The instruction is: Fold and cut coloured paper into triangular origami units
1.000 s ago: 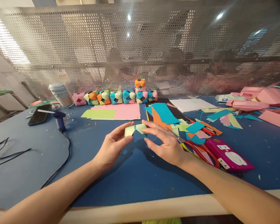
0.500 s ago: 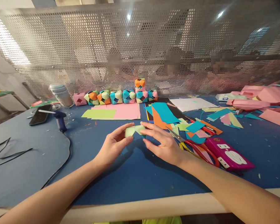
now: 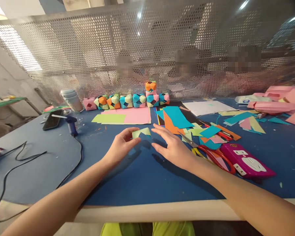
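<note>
A small folded piece of pale green paper (image 3: 145, 131) is pinched between the thumb and fingers of my left hand (image 3: 121, 144), a little above the blue table. Its right half slants away from the grip like a wing. Just to the right, my right hand (image 3: 174, 147) has its fingers apart and holds nothing; a narrow gap lies between its fingertips and the paper. Beyond both hands lies a stack of pink and light green paper sheets (image 3: 137, 116). Red-handled scissors (image 3: 211, 154) rest beside my right forearm.
Folded paper balls (image 3: 126, 101) stand in a row along the perforated metal screen (image 3: 95, 49). At the left are a glue gun (image 3: 71, 124), its cable, a phone (image 3: 52, 119) and a bottle (image 3: 72, 100). A magenta power strip (image 3: 247, 162) and coloured paper scraps (image 3: 210, 131) lie at the right.
My right hand has let go of the green paper and moved slightly right, its fingers spreading. The left hand keeps its pinch. The camera view has shifted a little to the left.
</note>
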{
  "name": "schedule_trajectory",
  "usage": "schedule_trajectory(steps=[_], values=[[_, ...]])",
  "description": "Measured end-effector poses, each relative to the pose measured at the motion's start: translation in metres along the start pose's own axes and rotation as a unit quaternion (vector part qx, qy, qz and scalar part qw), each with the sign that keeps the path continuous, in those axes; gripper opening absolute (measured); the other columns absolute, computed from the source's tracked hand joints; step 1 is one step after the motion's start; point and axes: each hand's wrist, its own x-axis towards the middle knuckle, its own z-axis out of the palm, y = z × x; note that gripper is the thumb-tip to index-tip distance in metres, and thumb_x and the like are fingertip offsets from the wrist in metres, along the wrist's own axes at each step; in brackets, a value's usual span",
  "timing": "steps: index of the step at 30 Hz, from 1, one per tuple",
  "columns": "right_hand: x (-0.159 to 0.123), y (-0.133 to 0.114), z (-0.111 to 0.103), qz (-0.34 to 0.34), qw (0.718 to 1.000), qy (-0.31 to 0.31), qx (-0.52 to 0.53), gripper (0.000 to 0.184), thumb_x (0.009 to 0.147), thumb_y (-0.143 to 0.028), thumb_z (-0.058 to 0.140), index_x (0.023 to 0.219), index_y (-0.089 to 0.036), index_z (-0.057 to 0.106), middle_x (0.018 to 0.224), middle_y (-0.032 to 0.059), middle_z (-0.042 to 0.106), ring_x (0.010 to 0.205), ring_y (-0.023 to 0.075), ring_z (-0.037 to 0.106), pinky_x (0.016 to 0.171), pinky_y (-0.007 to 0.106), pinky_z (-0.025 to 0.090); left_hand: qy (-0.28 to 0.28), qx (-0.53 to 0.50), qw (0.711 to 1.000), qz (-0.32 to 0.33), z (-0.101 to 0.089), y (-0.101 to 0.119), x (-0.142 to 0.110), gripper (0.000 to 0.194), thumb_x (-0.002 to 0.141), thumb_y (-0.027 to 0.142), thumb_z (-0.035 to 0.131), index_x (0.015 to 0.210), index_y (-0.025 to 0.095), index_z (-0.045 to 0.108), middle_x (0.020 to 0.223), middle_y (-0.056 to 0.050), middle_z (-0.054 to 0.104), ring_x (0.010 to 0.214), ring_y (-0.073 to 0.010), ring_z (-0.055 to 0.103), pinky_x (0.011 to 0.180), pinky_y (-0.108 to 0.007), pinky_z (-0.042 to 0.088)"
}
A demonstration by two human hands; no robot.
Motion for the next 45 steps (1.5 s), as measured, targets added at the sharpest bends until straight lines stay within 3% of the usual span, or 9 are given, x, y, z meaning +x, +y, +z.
schedule_trajectory(steps=[9,14,19,25,30,35,37,41,45], values=[[-0.004,0.003,0.000,-0.040,0.993,-0.094,-0.056,0.031,0.088,-0.019,0.054,0.117,-0.020,0.064,0.133,0.0135,0.058,0.118,0.0277,0.059,0.097,0.046,0.053,0.077,0.261,0.962,0.010,-0.032,-0.017,0.074,0.047,0.069,0.035,0.068,0.111,0.014,0.065,0.081,-0.007,0.066,0.074,-0.0210,0.060,0.068,-0.032,0.044],[-0.007,-0.009,0.001,-0.073,0.967,-0.220,-0.102,0.024,0.087,-0.017,0.057,0.109,-0.015,0.067,0.127,0.0159,0.062,0.113,0.0294,0.062,0.092,0.044,0.055,0.123,0.318,0.939,0.051,-0.041,-0.028,0.125,0.043,0.068,0.032,0.069,0.107,0.013,0.066,0.100,-0.011,0.065,0.089,-0.0244,0.060,0.079,-0.034,0.043],[-0.005,-0.016,-0.003,-0.098,0.947,-0.275,-0.137,0.015,0.087,-0.014,0.058,0.096,-0.014,0.070,0.117,0.0144,0.067,0.105,0.0270,0.064,0.087,0.041,0.056,0.197,0.354,0.911,0.077,-0.047,-0.038,0.176,0.048,0.080,0.031,0.059,0.121,0.007,0.054,0.114,-0.018,0.061,0.104,-0.0263,0.055,0.088,-0.035,0.041],[-0.003,-0.016,-0.004,-0.096,0.938,-0.300,-0.143,0.014,0.090,-0.017,0.056,0.094,-0.013,0.069,0.116,0.0139,0.066,0.105,0.0254,0.062,0.087,0.038,0.053,0.200,0.398,0.890,0.093,-0.044,-0.051,0.191,0.046,0.080,0.028,0.060,0.120,0.006,0.052,0.121,-0.024,0.057,0.117,-0.0347,0.051,0.096,-0.046,0.040],[-0.002,-0.016,-0.004,-0.101,0.945,-0.277,-0.142,0.014,0.092,-0.019,0.054,0.089,-0.015,0.067,0.099,0.0088,0.070,0.092,0.0208,0.065,0.081,0.033,0.050,0.123,0.458,0.856,0.204,-0.008,-0.053,0.149,0.030,0.083,0.019,0.051,0.112,0.014,0.057,0.128,-0.019,0.054,0.124,-0.0304,0.047,0.105,-0.047,0.037],[-0.005,-0.028,-0.005,-0.176,0.981,-0.069,-0.041,0.024,0.098,-0.019,0.041,0.098,-0.013,0.065,0.074,0.0040,0.070,0.067,0.0145,0.065,0.062,0.026,0.047,-0.041,0.490,0.806,0.329,0.067,-0.050,0.100,0.021,0.081,0.016,0.055,0.099,0.022,0.064,0.133,-0.008,0.056,0.128,-0.0223,0.046,0.108,-0.038,0.036],[-0.009,-0.036,-0.004,-0.239,0.971,-0.007,-0.015,0.025,0.097,-0.014,0.039,0.109,-0.010,0.060,0.070,0.0032,0.068,0.061,0.0133,0.062,0.059,0.025,0.047,-0.080,0.527,0.751,0.389,0.094,-0.047,0.098,0.024,0.085,0.011,0.046,0.098,0.019,0.064,0.137,-0.012,0.053,0.130,-0.0247,0.045,0.106,-0.043,0.037],[-0.013,-0.047,-0.003,-0.321,0.947,0.011,-0.006,0.033,0.094,-0.008,0.039,0.126,-0.007,0.046,0.080,0.0055,0.068,0.071,0.0147,0.063,0.069,0.027,0.052,-0.039,0.542,0.767,0.340,0.129,-0.044,0.121,0.025,0.088,0.012,0.044,0.103,0.018,0.062,0.139,-0.012,0.051,0.125,-0.0256,0.049,0.101,-0.042,0.041],[-0.007,-0.040,0.001,-0.241,0.967,0.057,0.064,0.039,0.093,-0.010,0.043,0.131,-0.012,0.041,0.111,0.0127,0.066,0.102,0.0159,0.063,0.090,0.029,0.052,0.031,0.530,0.806,0.263,0.138,-0.049,0.145,0.028,0.091,0.015,0.039,0.112,0.016,0.058,0.131,-0.015,0.054,0.113,-0.0258,0.056,0.089,-0.040,0.048]])
